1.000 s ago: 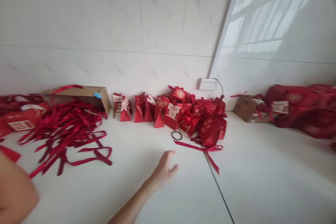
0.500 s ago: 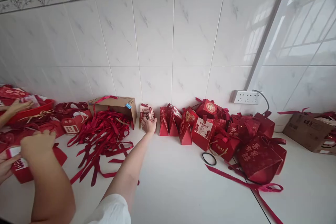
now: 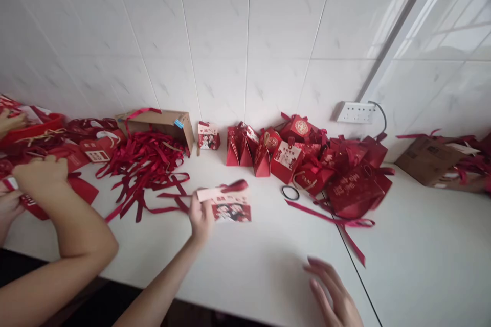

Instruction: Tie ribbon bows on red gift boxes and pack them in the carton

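My left hand (image 3: 202, 214) grips the left side of a pink and red box (image 3: 232, 207) with a cartoon couple on its front and a dark red ribbon on top, held over the white table. At the lower right, my right hand (image 3: 333, 294) is open with fingers apart and nothing in it. A similar pink and red box (image 3: 209, 136) stands against the wall. Loose red ribbons (image 3: 153, 158) spill from a cardboard box (image 3: 184, 125) to the left of the held box.
Red gift boxes (image 3: 286, 158) are grouped along the wall, with a black ring (image 3: 290, 193) before them. A long ribbon (image 3: 326, 217) lies at right, near another carton (image 3: 425, 159). Other people's hands (image 3: 42, 176) work at left by a red basket (image 3: 57, 122).
My left hand has drawn back from the wall with the pink and red box. My right hand has come into view at the lower right. The view has tilted down.
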A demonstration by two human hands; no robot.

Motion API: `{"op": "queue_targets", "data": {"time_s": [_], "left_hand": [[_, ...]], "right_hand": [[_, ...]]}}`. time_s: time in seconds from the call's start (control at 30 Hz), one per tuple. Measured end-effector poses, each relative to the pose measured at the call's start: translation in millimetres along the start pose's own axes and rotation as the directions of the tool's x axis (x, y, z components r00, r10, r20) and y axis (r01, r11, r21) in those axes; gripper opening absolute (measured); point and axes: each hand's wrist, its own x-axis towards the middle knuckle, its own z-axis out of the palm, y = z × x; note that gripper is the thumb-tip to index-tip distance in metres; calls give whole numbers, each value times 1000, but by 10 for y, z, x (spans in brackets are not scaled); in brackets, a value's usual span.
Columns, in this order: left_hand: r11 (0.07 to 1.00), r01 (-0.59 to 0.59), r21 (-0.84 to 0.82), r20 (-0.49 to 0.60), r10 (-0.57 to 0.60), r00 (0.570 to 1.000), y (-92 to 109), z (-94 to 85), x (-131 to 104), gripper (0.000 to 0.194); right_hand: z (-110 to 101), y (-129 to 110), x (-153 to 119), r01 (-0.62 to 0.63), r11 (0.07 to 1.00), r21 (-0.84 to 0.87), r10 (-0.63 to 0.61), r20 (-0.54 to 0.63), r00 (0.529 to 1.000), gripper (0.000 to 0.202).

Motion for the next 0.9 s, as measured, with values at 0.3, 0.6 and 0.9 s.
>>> {"op": "queue_targets", "data": {"time_s": [0.3,0.6,0.9], "left_hand": [[974,-52,-221,543,167,823,662,51,-1094,28],[900,24,-436,581,261,771,1147,-52,-731,43],[914,-39,-403,618,303,725,1247,177,-668,12]], "right_hand": [[-108,-612,581,97,946,309,-110,25,994,23],[-40,-799,568,171,912,373,-149,-86,985,8],[-44,-670,446,412,907,92,-400,-125,908,22]]}}
